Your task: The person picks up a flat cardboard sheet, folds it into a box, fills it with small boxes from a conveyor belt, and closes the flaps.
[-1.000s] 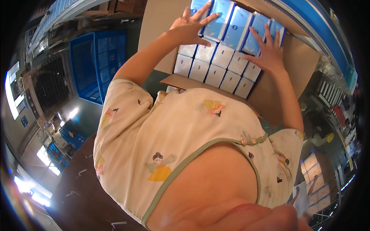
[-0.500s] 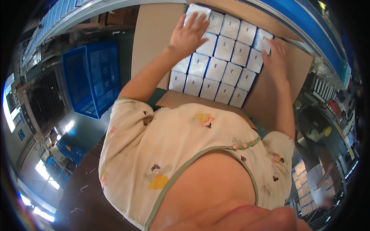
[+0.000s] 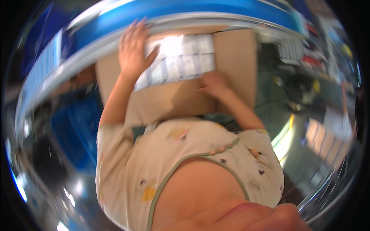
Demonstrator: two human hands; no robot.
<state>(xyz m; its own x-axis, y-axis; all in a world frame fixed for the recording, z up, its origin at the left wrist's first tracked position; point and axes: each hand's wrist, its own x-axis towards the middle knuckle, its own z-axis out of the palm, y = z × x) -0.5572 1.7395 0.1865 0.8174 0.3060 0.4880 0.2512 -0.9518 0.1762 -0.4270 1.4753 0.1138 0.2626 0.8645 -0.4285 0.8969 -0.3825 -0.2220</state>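
An open brown cardboard carton [image 3: 236,54] sits between a worker's torso and a blue band edged by a pale rail [image 3: 216,16], filled with white packs [image 3: 185,63] set in rows and parted by thin blue lines. Light glares off the packs at the far side, bleaching their surfaces.

The left hand [image 3: 133,50] reaches over the carton's left side, fingers lying nearly together, thumb held wide, nothing in its grasp; its fingertips overlap the rail in view, though contact is impossible to tell. The right hand [image 3: 216,82] bends at the near right corner of the packs, beside the near flap [image 3: 169,100]; blur masks its fingertips, and whether they grip the cardboard cannot be told.

The near flap and left hand hide some packs, and motion smears the blue crate [image 3: 75,133] at left. The carton's far edge runs just beside the rail, its near flap close to the patterned shirt [image 3: 189,129]; dark floor [image 3: 269,82] stretches beyond the right flap.
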